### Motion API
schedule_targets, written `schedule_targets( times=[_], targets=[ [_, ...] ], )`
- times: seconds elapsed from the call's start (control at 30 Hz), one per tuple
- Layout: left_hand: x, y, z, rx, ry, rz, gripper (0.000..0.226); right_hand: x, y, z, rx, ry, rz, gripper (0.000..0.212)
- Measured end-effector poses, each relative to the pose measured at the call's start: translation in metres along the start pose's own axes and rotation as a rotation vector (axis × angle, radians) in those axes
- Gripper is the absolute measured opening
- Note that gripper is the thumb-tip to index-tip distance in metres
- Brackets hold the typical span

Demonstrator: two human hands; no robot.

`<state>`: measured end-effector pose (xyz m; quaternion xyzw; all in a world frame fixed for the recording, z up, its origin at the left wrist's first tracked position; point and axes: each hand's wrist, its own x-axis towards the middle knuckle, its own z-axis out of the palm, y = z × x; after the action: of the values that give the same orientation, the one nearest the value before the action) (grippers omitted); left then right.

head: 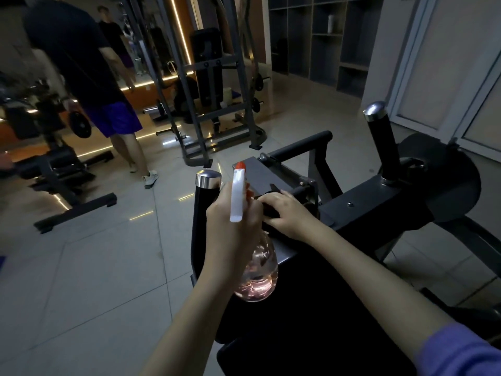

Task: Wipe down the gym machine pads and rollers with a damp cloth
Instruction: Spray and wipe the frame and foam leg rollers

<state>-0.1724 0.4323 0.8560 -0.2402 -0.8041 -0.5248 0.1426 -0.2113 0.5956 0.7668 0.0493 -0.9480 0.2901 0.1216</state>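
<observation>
Head view: early stage, I judge. No wipe marks show, and pad (pixel 298 316) & post (pixel 385 142) look untouched. Left grip (pixel 233 221) is clamped round spray bottle (pixel 257 275) neck, over pad's front. Right grip (pixel 287 213) lies on a dark bit (pixel 271 211) by frame (pixel 379 207). Cloth or machine part, clamped or not: can't tell. Dim gym w/ tiled floor (pixel 108 267), person (pixel 89 63) near rack (pixel 217 109), shelves (pixel 325 36) behind.

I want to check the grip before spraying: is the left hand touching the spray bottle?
Touching. The head view shows the left hand curled round the neck of the spray bottle, below its white trigger head.
</observation>
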Motion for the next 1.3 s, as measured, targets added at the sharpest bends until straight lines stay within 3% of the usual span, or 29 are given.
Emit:
schedule_targets(
  times=[0.23,0.4,0.53,0.6,0.73,0.8,0.87,1.03,1.23,1.3],
  targets=[
    [-0.003,-0.001,0.003,-0.22,-0.064,-0.083,0.014,0.011,-0.01,0.007,-0.008,0.146,0.132,0.031],
    [0.0,-0.004,0.008,-0.233,-0.077,-0.129,0.014,-0.006,-0.006,0.005,0.104,0.082,0.126,0.025],
    [0.0,-0.005,0.008,-0.262,-0.08,-0.153,0.019,0.0,0.007,-0.01,0.017,0.407,0.353,0.024],
    [0.0,-0.006,0.008,-0.274,-0.08,-0.176,0.021,0.012,0.002,-0.017,0.111,0.506,0.457,0.026],
    [0.001,-0.004,0.01,-0.261,-0.084,-0.141,0.015,0.023,-0.006,0.001,-0.177,0.086,0.147,0.039],
    [0.003,-0.005,0.012,-0.242,-0.092,-0.139,0.015,0.02,-0.007,-0.002,-0.159,0.009,0.081,0.054],
    [0.005,-0.007,0.014,-0.247,-0.109,-0.162,0.009,0.022,-0.002,-0.006,-0.144,0.05,0.064,0.056],
    [0.003,-0.008,0.013,-0.238,-0.114,-0.169,0.01,0.029,-0.006,0.007,-0.27,0.212,0.202,0.027],
    [0.002,-0.005,0.012,-0.187,-0.115,-0.147,0.022,0.005,-0.013,0.003,-0.14,0.171,0.184,0.024],
    [0.002,-0.005,0.012,-0.204,-0.116,-0.167,0.021,-0.005,-0.013,-0.003,-0.028,0.333,0.249,0.024]
  ],
)
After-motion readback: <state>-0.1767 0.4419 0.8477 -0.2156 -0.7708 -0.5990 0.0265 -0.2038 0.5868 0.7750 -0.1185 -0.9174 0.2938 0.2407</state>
